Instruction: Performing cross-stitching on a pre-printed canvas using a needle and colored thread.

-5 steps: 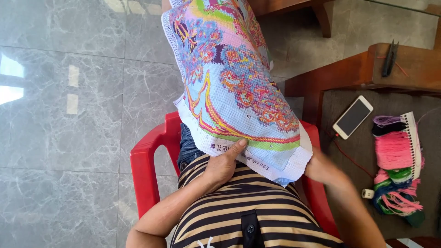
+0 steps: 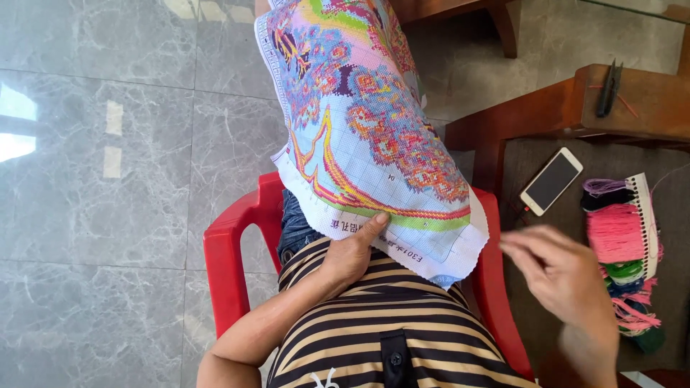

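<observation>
the left hand (image 2: 352, 251) sits low in the middle of the frame, thumb on top and fingers tucked beneath, pinching the lower white border of the cross-stitch cloth (image 2: 366, 122). that cloth runs from the lap up to the top centre of the frame, its bright stitched pattern facing up. the right hand (image 2: 560, 276) hovers at the lower right, blurred, fingertips drawn narrowly together, perhaps around a needle or thread too fine to make out. right of it, a card of coloured threads (image 2: 622, 244) lies on a dark surface, a white phone (image 2: 551, 181) just above-left of it. a red plastic chair (image 2: 230, 251) frames the lap.
</observation>
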